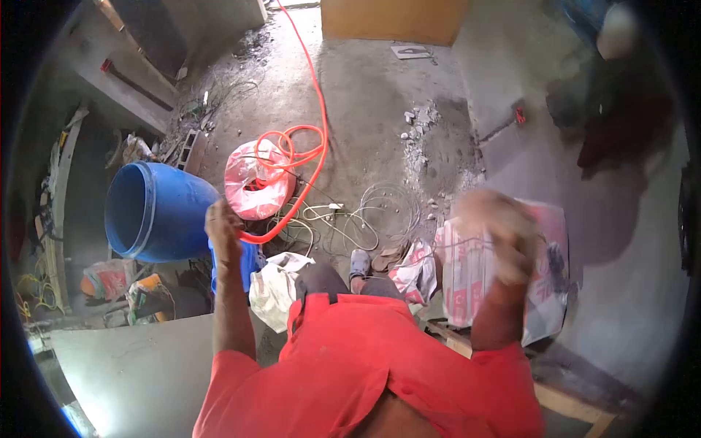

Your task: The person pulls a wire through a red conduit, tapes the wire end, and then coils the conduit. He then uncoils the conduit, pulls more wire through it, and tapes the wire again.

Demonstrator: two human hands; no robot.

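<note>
My left hand is closed around the near end of an orange flexible tube, beside a blue plastic barrel lying on its side. The tube curves away across the floor to the far doorway. Raised on the other side, my right hand is smeared by motion, so its fingers cannot be made out. A thin dark line, perhaps a wire, passes near it. Between my hands and farther off, a coil wrapped in pink-and-white plastic lies on the floor, with loose orange loops over it.
Loose pale cable tangles on the floor ahead of my feet. Large red-and-white printed sacks stand at the right by the wall. A white sack sits near my left leg. Rubble is strewn along the right side.
</note>
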